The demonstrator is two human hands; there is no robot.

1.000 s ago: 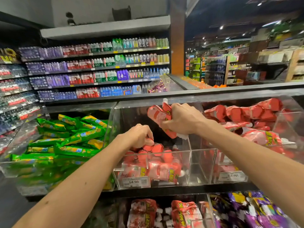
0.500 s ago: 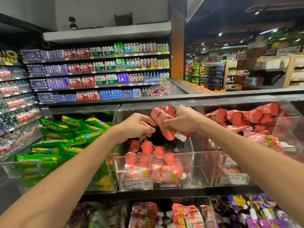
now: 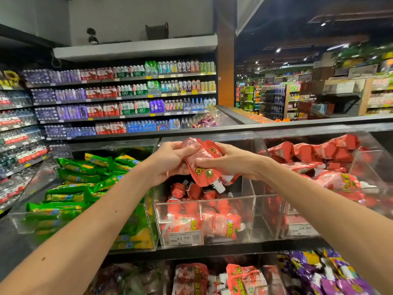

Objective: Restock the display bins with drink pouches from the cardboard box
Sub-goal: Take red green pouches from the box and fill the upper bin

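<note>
Red drink pouches point(image 3: 202, 165) are clutched between both hands above the middle clear bin point(image 3: 251, 218), white cap pointing down. Left hand point(image 3: 170, 161) and right hand point(image 3: 231, 161) each have fingers clenched around the bunch; more red pouches point(image 3: 204, 222) lie in the bin below.
</note>
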